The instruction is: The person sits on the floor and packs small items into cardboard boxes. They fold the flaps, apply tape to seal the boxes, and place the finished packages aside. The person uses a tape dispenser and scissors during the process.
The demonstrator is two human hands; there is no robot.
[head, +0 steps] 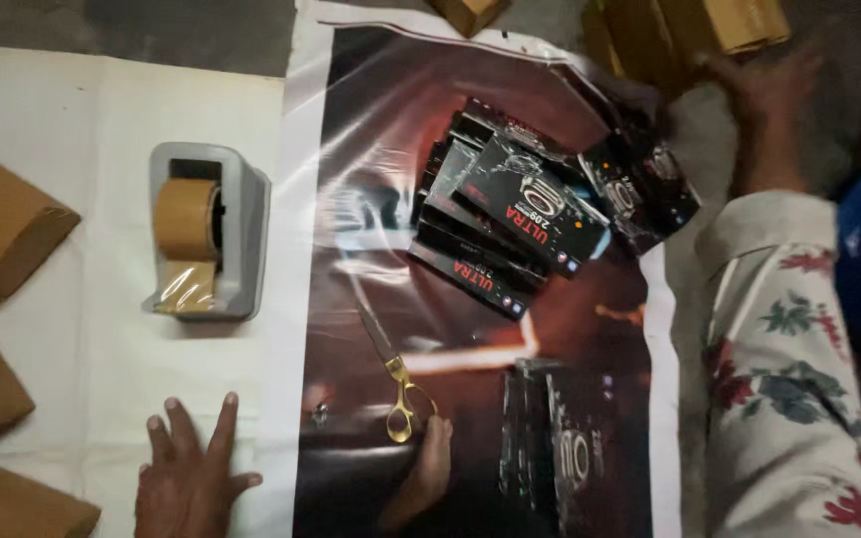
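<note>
**On the Spread Sheets: One Hand Flat, One at the Cartons**

On the white sheet (82, 339) at the lower left, the left hand (189, 483) lay palm down with its fingers spread apart, holding nothing. It rested just beside the edge of a glossy dark poster (381, 130) that covered the middle of the work surface.

The right hand (764, 100), at the end of a floral sleeve (779, 339), reached to the upper right and rested against the brown cartons (670, 35) there. It was blurred, so whether it gripped a carton or only touched one could not be told.

A fanned pile of flat black boxes (510, 224) lay on the upper part of the poster, near the right hand. Below the pile, gold-handled scissors (391, 384) lay on the poster with their blades pointing up and left. A third hand (429, 463) came in from the bottom edge, touching the handle loops; whose it was could not be told.

On the white sheet above the left hand stood a grey tape dispenser (241, 229) loaded with brown tape. More cardboard boxes (2, 224) lay along the left edge, well apart from both hands.
</note>
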